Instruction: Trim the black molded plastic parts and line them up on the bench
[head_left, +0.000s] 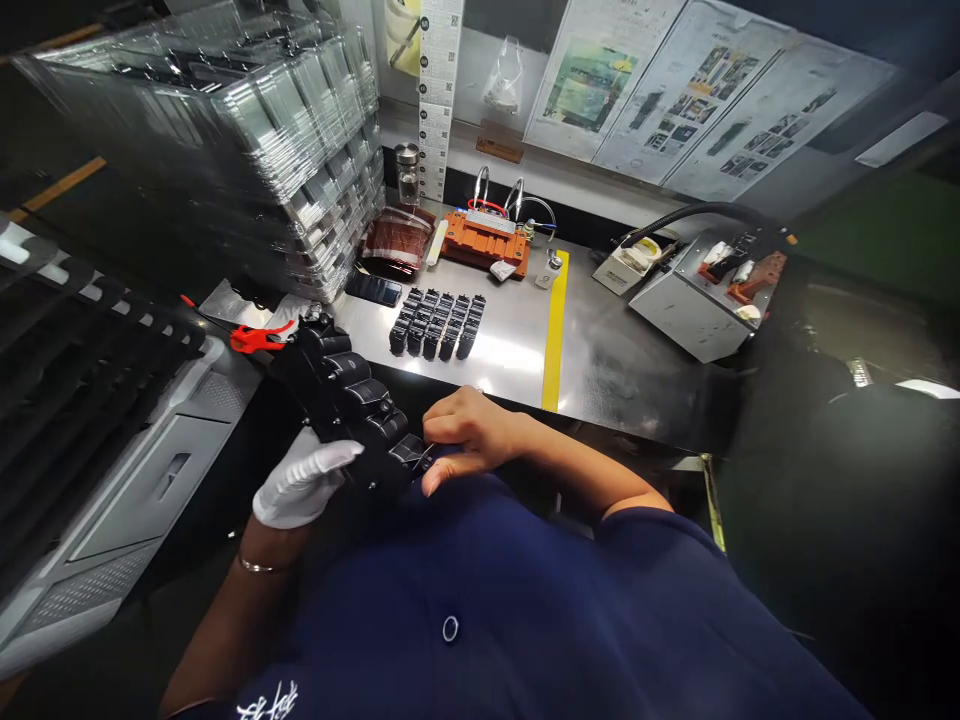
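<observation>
My left hand [304, 482], in a white glove, grips a long black plastic part [358, 390] with a row of rounded, glossy segments. The part is tilted in front of my chest, its far end pointing up and left. My bare right hand [469, 435] is closed at the near end of this part, fingers curled and thumb stretched along below. A thin edge shows by its fingertips, too small to name. On the metal bench lie several black segmented strips [437, 322] in a neat group, beyond my hands.
Tall stacks of clear plastic trays [277, 150] stand at the left, near red-handled pliers [259, 338] and a phone [373, 288]. An orange fixture [487, 240] sits at the back. Yellow tape [555, 335] crosses the bench; a grey box device [697, 300] stands right. A grey crate [150, 490] is lower left.
</observation>
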